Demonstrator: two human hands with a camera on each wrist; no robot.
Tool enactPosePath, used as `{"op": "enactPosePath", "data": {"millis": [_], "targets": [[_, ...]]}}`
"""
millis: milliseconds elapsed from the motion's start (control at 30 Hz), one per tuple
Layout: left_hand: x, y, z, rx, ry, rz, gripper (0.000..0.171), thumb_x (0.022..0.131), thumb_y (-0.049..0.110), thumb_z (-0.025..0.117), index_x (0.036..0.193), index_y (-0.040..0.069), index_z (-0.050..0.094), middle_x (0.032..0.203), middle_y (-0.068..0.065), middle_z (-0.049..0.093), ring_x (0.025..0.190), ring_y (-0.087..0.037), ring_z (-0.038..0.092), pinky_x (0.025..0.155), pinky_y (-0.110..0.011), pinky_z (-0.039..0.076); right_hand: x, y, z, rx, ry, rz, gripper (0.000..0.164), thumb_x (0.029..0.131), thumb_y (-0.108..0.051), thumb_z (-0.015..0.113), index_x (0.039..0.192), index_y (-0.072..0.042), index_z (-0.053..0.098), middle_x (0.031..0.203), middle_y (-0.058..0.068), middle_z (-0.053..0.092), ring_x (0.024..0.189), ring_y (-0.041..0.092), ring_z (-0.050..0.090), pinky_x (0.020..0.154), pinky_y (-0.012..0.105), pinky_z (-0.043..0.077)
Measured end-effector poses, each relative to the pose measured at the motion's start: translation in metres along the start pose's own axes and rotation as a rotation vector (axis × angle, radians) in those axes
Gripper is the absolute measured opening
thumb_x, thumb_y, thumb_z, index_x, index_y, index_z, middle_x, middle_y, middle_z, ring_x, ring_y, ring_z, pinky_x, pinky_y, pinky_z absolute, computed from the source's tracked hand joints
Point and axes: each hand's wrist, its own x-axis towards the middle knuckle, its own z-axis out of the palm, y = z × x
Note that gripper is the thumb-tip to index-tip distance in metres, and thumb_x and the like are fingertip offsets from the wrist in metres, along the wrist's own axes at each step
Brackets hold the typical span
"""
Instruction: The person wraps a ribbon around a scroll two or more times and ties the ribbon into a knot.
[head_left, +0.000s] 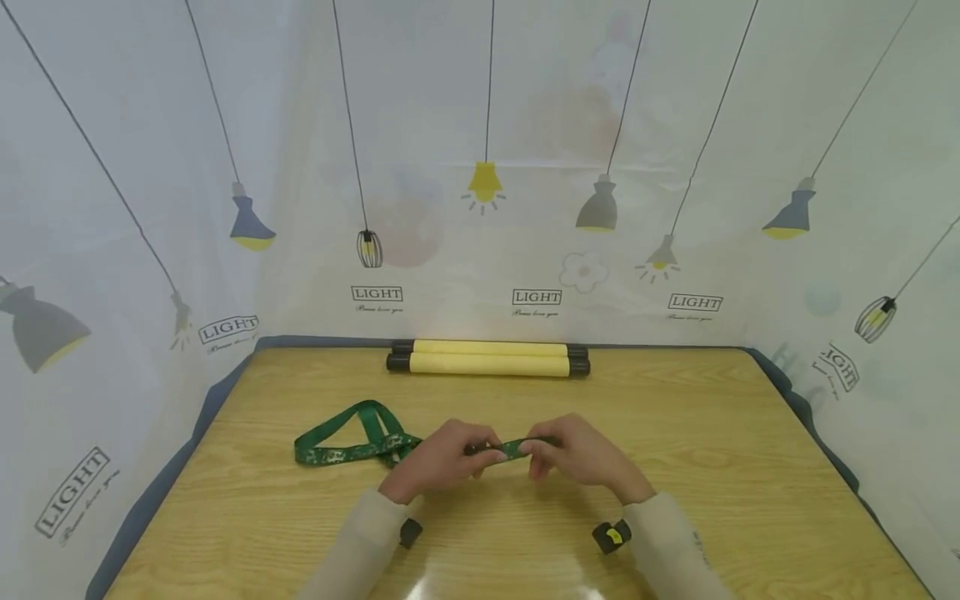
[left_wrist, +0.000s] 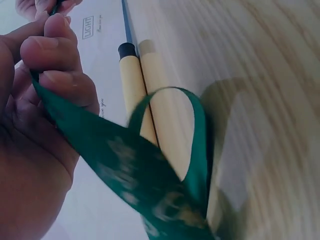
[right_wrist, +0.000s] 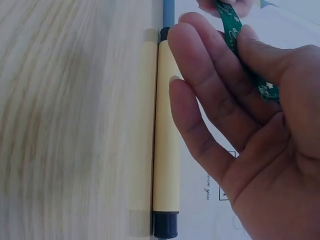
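A green ribbon (head_left: 337, 455) with a pale printed pattern lies looped on the table at the left. One end of it runs up into my left hand (head_left: 446, 454), which pinches it between thumb and fingers. My right hand (head_left: 581, 450) pinches the ribbon's end part, so a short stretch spans the gap between the hands. In the right wrist view the frayed tip of the ribbon (right_wrist: 267, 91) shows beneath the thumb, with the other fingers of the right hand (right_wrist: 260, 120) spread. The left wrist view shows the ribbon (left_wrist: 115, 155) trailing down from the left hand (left_wrist: 45, 120) into a loop.
Two yellow rolls (head_left: 487, 364) with black ends lie side by side along the back edge of the wooden table (head_left: 712, 433). A white curtain (head_left: 480, 100) printed with lamps surrounds the table on three sides.
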Motion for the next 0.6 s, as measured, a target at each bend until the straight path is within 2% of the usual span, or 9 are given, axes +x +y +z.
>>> {"op": "enactPosePath", "data": {"millis": [233, 600], "targets": [[-0.009, -0.012, -0.008, -0.001, -0.038, -0.078, 0.038, 0.099, 0.041, 0.055, 0.086, 0.008, 0.069, 0.061, 0.003, 0.058, 0.047, -0.008, 0.045, 0.052, -0.022, 0.042, -0.008, 0.006, -0.011, -0.007, 0.051, 0.007, 0.032, 0.101, -0.032, 0.055, 0.096, -0.005, 0.071, 0.073, -0.004, 0.07, 0.066, 0.019, 0.069, 0.067, 0.039, 0.057], [-0.036, -0.031, -0.029, -0.039, -0.069, -0.167, 0.044, 0.099, 0.042, 0.056, 0.077, 0.006, 0.066, 0.054, -0.002, 0.058, 0.038, -0.009, 0.039, 0.039, -0.024, 0.037, -0.027, 0.023, -0.024, -0.057, 0.094, 0.03, 0.036, 0.103, -0.033, 0.051, 0.093, -0.003, 0.069, 0.073, -0.002, 0.07, 0.068, 0.022, 0.069, 0.066, 0.04, 0.057]]}}
